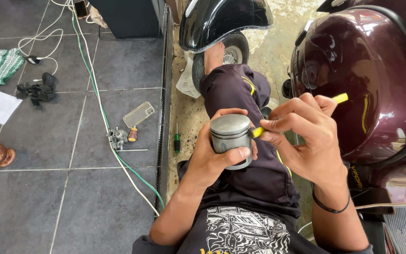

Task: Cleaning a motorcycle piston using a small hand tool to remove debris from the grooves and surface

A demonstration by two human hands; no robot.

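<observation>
Metal piston: rigid, weighty, likely slick. Your left hand wraps its skirt; right hand pinches the yellow tool against its ring groove.

Even, soft daylight fills the frame; shadows are weak. Glare sits on the maroon scooter body at right. Edges bend slightly; focus is sharp.

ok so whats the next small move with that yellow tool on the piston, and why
Probably keep working the yellow tool along the piston's upper side. The right hand already has its tip against the ring area, and the left hand grips the piston upright.
</observation>
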